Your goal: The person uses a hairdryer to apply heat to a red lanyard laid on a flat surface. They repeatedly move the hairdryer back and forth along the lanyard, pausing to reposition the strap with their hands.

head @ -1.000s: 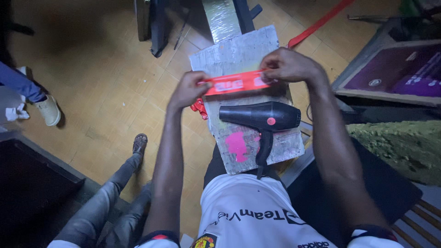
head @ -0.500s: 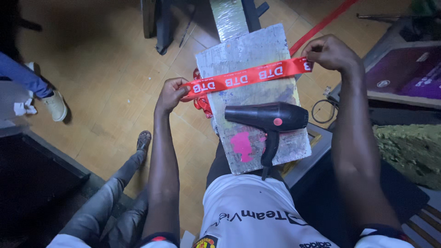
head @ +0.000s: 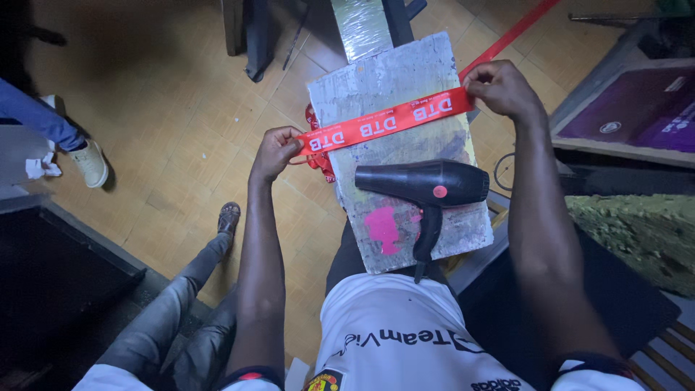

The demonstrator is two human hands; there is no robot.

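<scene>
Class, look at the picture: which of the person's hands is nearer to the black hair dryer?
Right. The right hand sits just above the hair dryer's rear; the left hand is off beyond its nozzle.

Dim room, warm light falling on a tan parquet floor; another person's grey trouser leg stretches across it, a pale shoe sits far left, a purple board leans right

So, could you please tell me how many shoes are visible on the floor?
2: a pale shoe at the left edge on another person's foot, and a dark sandal beside the person's left arm. Others may be hidden.
</scene>
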